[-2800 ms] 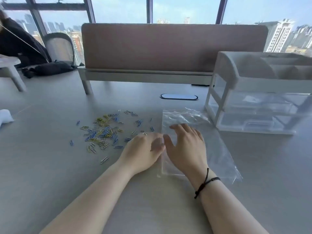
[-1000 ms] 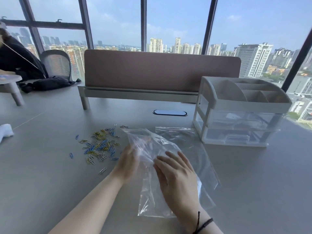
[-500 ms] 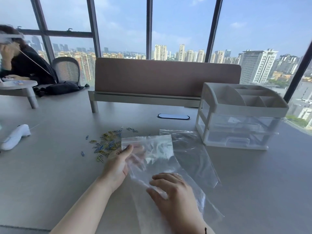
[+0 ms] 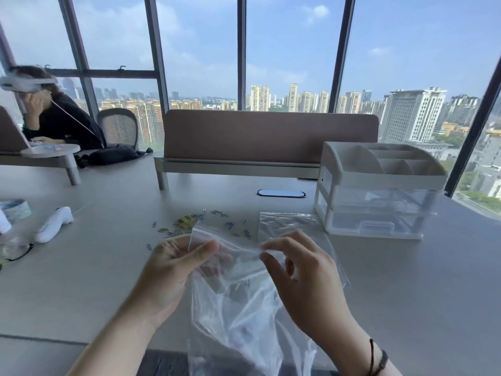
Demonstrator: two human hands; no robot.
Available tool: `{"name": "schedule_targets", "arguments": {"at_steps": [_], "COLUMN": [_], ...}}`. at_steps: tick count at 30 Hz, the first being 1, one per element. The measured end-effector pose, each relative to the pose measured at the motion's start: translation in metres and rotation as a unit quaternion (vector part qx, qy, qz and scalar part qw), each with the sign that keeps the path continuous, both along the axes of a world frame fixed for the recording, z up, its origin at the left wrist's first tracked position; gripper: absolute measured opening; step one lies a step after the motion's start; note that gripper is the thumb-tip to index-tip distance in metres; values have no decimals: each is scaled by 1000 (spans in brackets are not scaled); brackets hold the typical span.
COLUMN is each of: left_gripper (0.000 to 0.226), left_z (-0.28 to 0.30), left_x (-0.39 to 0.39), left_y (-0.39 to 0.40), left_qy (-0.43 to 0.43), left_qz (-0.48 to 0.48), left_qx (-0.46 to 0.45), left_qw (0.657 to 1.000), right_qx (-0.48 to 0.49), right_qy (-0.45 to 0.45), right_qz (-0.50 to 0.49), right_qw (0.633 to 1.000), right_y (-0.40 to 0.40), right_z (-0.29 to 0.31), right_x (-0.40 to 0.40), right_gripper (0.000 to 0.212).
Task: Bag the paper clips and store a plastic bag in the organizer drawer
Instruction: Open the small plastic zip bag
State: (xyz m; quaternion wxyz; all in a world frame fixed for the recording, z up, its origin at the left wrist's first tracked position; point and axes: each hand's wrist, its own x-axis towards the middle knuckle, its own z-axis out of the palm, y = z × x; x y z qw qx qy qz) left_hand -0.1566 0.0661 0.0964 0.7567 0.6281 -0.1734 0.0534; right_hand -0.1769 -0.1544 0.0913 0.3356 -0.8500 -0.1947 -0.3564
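Office bench (image 4: 406,280) beside tall windows (image 4: 287,50) over a city skyline

A brown divider panel (image 4: 271,137) stands at the far edge, an oval cable port (image 4: 281,193) in front of it. At far left sit a person in black (image 4: 58,123), a mesh chair (image 4: 119,127) and a black bag (image 4: 113,155). Near left lie a white device (image 4: 54,225) and a tape roll (image 4: 16,210).

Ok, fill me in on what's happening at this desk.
A person is holding a clear plastic bag up off the table, the left hand and the right hand each pinching its top edge, apparently working the mouth open. The paper clips lie loose on the table beyond it, none visibly bagged yet. A second plastic bag lies flat beside the organizer, whose drawers are shut.
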Motion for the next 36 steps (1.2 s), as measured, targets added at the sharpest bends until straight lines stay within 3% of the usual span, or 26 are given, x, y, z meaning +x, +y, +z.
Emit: {"name": "schedule_targets", "arguments": {"at_steps": [6, 10, 12, 17, 22, 27, 32, 36], "left_gripper": [64, 88, 85, 44, 56, 40, 15, 27], "left_z": [11, 20, 24, 16, 8, -3, -7, -11], "left_x": [-27, -40, -48, -64, -75, -77, -74, -70], "left_y": [19, 20, 10, 0, 5, 10, 35, 49], "left_qy": [-8, 8, 33, 9, -33, -35, 14, 71], "left_qz": [-77, -283, -328, -233, -157, -138, -142, -127], "left_qx": [74, -32, -87, -39, -32, -52, 90, 199], "left_qw": [994, 958, 940, 972, 987, 988, 986, 969], "right_qx": [36, 81, 91, 81, 83, 63, 24, -8], "right_qy": [-23, 83, 147, 161, 144, 120, 95, 54], "right_qz": [74, 146, 181, 213, 252, 263, 239, 217], "right_qw": [996, 982, 968, 960, 953, 955, 966, 975], "right_y": [5, 2, 2, 11, 20, 31, 35, 44], "right_z": [10, 23, 26, 19, 9, 1, -9, -20], "right_x": [-25, -36, -41, -51, -58, -61, -56, -50], "right_gripper": [7, 12, 12, 8, 3, 4, 7, 11]}}
